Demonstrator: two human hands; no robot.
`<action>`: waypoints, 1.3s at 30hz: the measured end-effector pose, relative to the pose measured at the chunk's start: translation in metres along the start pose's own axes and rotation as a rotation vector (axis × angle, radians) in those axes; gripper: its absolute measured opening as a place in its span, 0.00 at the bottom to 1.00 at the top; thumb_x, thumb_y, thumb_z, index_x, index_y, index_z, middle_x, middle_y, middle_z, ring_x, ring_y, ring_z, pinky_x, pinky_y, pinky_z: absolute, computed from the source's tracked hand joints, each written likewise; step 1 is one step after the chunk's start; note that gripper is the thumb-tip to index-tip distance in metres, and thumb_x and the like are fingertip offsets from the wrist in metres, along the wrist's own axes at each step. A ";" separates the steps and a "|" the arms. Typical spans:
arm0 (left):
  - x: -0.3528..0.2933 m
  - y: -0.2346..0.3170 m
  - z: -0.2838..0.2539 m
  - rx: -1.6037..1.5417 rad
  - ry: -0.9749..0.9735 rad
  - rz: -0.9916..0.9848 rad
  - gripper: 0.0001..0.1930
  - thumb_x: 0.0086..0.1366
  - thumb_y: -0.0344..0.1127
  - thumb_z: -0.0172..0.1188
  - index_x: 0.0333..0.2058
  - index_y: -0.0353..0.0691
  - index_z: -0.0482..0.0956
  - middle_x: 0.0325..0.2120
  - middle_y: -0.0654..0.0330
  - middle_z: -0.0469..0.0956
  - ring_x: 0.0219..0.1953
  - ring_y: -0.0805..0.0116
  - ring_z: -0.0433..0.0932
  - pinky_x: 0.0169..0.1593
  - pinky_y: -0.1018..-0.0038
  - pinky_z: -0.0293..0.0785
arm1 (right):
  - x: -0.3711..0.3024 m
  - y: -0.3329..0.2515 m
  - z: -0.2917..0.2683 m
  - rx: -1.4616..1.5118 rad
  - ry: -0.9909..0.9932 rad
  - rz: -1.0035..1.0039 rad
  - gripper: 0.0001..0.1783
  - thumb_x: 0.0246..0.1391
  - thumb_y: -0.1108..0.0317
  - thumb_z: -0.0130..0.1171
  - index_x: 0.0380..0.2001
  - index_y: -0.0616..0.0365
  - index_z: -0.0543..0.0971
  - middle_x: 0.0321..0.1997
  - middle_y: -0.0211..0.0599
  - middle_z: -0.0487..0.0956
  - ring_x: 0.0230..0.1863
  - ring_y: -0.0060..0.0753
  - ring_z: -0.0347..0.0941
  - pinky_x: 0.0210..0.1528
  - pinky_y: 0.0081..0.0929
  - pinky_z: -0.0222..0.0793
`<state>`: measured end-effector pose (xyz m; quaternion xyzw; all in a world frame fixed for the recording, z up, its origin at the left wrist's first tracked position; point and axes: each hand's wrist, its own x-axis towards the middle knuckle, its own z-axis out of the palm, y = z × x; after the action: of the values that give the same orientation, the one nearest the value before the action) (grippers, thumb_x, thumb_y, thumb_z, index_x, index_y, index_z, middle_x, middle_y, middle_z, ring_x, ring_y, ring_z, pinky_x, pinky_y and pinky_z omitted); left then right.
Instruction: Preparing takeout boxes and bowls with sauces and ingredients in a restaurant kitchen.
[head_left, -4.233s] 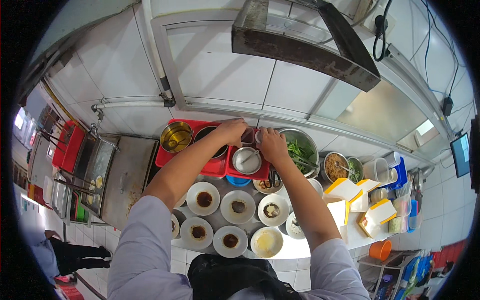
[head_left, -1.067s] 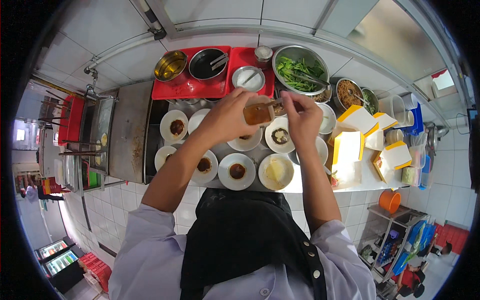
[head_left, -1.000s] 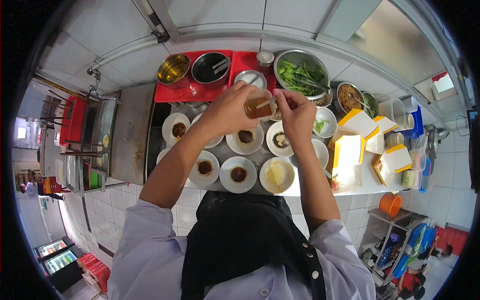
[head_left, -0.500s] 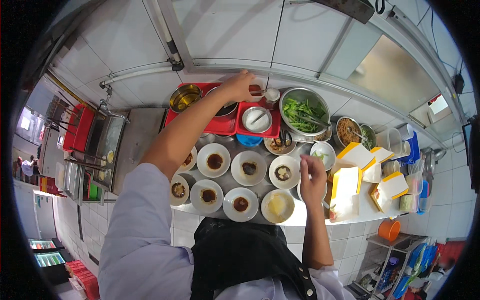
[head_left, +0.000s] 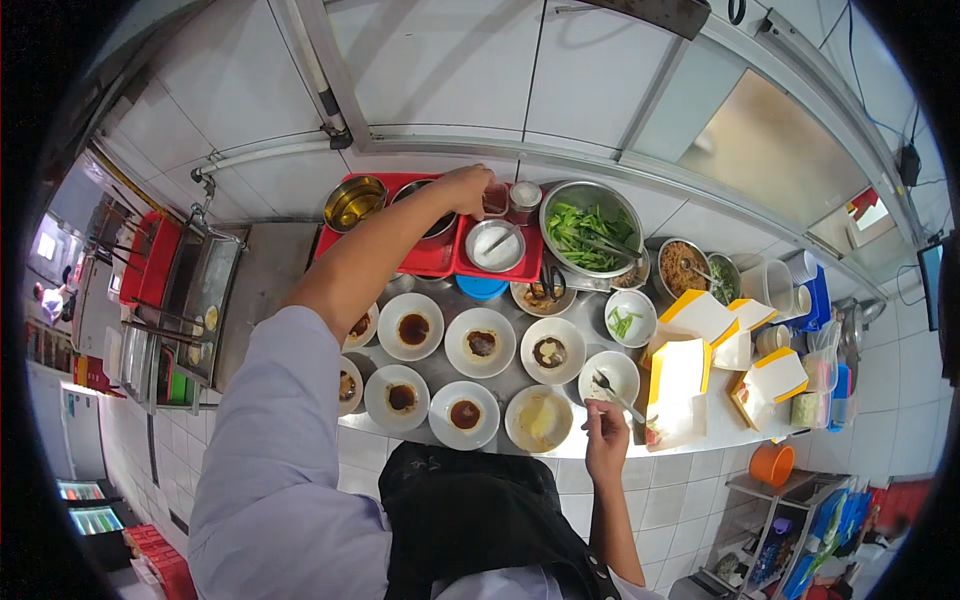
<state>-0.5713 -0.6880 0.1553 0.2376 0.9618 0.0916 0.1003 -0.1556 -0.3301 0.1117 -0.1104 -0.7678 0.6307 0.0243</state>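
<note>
My left hand (head_left: 465, 189) reaches to the back of the counter. Its fingers are closed at a small jar of reddish seasoning (head_left: 496, 199); whatever they grip is hidden. A metal bowl of white powder with a spoon (head_left: 495, 246) stands just in front, on a red tray (head_left: 519, 266). Low at the right, my right hand (head_left: 606, 440) has curled fingers beside a white bowl (head_left: 610, 372) with a fork (head_left: 618, 394) in it; I cannot make out anything in those fingers. Several white bowls with dark sauce (head_left: 464, 414) stand between my arms, and one holds something pale yellow (head_left: 538, 419).
A big metal bowl of green vegetables with tongs (head_left: 592, 228) stands behind, beside a pot of brown crumbly food (head_left: 684, 267). Open yellow-and-white boxes (head_left: 678, 390) crowd the right side. A pot of yellow liquid (head_left: 354, 203) sits back left, with a sink (head_left: 216, 290) farther left.
My left hand has lowered a small spoon toward the reddish jar, and the spoon is now hidden. My right hand has drawn back toward me, uncovering the bowl with the fork.
</note>
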 end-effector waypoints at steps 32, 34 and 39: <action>-0.984 0.268 0.197 -1.028 0.639 -1.127 0.09 0.62 0.25 0.59 0.42 0.39 0.75 0.17 0.56 0.68 0.21 0.61 0.70 0.30 0.65 0.68 | -0.464 -0.077 0.460 -0.226 -1.776 -0.589 0.12 0.65 0.67 0.62 0.48 0.59 0.84 0.42 0.43 0.85 0.40 0.39 0.83 0.45 0.33 0.77; -1.029 0.271 0.210 -1.101 0.770 -1.251 0.11 0.61 0.23 0.60 0.42 0.38 0.76 0.16 0.62 0.64 0.19 0.70 0.63 0.29 0.70 0.64 | -0.502 -0.082 0.500 -0.253 -1.820 -0.652 0.12 0.65 0.66 0.62 0.48 0.59 0.84 0.42 0.45 0.85 0.41 0.41 0.83 0.45 0.34 0.77; -1.122 0.247 0.236 -1.074 0.946 -1.322 0.09 0.63 0.25 0.58 0.43 0.38 0.78 0.15 0.64 0.63 0.19 0.73 0.61 0.30 0.73 0.63 | -0.523 -0.082 0.642 -0.340 -1.727 -0.818 0.13 0.65 0.66 0.63 0.49 0.61 0.84 0.37 0.42 0.85 0.36 0.34 0.82 0.42 0.33 0.77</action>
<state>0.5655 -0.9761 0.1509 -0.4888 0.6724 0.5291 -0.1703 0.2297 -1.0682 0.1146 0.6642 -0.5809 0.3180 -0.3468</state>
